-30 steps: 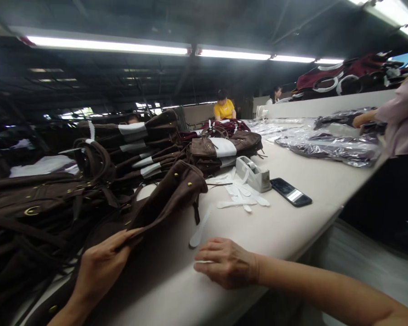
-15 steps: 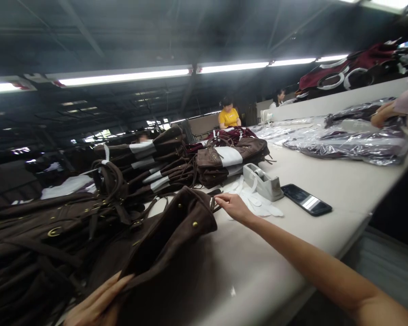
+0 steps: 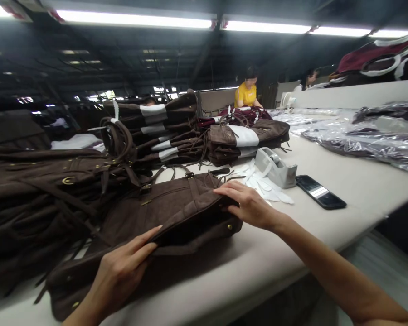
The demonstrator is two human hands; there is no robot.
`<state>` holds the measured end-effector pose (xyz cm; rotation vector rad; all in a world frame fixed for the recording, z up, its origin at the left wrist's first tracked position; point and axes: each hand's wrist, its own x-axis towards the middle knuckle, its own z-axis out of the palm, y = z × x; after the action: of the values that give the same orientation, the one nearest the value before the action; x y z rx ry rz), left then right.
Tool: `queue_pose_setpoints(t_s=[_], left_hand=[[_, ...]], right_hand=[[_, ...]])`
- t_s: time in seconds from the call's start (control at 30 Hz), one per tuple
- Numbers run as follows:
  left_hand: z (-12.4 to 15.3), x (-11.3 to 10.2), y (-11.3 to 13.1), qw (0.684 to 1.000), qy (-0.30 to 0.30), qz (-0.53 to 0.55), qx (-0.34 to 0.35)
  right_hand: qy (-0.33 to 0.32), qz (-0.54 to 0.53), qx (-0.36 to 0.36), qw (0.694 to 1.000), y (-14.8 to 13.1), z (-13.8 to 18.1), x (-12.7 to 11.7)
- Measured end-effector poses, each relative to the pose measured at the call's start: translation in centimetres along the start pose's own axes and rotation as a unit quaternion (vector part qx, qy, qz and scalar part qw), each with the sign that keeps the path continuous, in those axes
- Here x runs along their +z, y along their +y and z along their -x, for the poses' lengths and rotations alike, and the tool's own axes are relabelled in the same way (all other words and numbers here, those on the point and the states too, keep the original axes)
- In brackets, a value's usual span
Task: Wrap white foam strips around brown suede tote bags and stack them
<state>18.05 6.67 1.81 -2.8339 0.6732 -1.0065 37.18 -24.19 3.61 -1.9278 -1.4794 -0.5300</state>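
Note:
A dark brown handbag [image 3: 166, 199] with brass studs and buckled straps lies on its side on the table, its base toward me. My left hand [image 3: 122, 265] grips the bag's near edge at the left, fingers on top of the folded material. At the right end, my right hand [image 3: 246, 203] pinches the same edge between thumb and fingers. Between the hands the material sags into a dark fold. The bag's handles and thin cords stretch out behind it, close to a grey tape dispenser [image 3: 280, 170] and white paper strips [image 3: 258, 181].
More brown bags [image 3: 64, 181] are heaped at the left, with a stack of paper-banded bags [image 3: 170, 131] behind. A phone [image 3: 321, 192] lies right of the dispenser. Plastic-wrapped goods [image 3: 367, 136] cover the far right table. A person in yellow [image 3: 246, 95] stands at the back.
The bag has gone from raised and tilted to lying flatter, its upper panel now showing. My right hand has moved from the thin cords onto the bag's edge; my left hand came further into view.

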Motion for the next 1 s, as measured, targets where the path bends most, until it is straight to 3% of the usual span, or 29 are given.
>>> queue_pose_setpoints(t_s=[0.17,0.3,0.47,0.57,0.67,0.77,0.87,1.0], left_hand=[[-0.3,0.6,0.4,0.997,-0.065,0.024,-0.035],[-0.3,0.9,0.9,0.997,-0.064,-0.007,-0.049],[-1.8,1.8,2.1,1.0,0.014,-0.025,0.0],[-3.5,2.2,2.6,0.999,-0.038,-0.002,0.009],[-4.1,2.9,3.0,0.997,-0.069,0.031,-0.004],[-3.1,3.9,3.7,1.0,0.022,-0.004,0.011],[-1.5,4.5,4.5,0.993,0.111,-0.043,0.021],[-0.3,4.3,5.3,0.992,0.103,-0.066,0.019]], right_hand=[[-0.024,0.15,-0.057,0.987,0.9,2.9,4.5],[-0.012,0.188,-0.066,0.98,0.5,4.5,5.5],[0.067,0.118,-0.05,0.989,-0.1,4.7,5.8],[0.081,0.046,-0.043,0.995,-0.2,5.1,5.3],[0.014,0.02,-0.014,1.0,-1.3,5.7,3.9],[-0.062,0.096,-0.01,0.993,-2.9,5.9,3.0],[-0.059,0.18,-0.026,0.982,-4.2,5.5,3.8],[0.0,0.2,-0.079,0.977,-4.3,4.8,6.2]])
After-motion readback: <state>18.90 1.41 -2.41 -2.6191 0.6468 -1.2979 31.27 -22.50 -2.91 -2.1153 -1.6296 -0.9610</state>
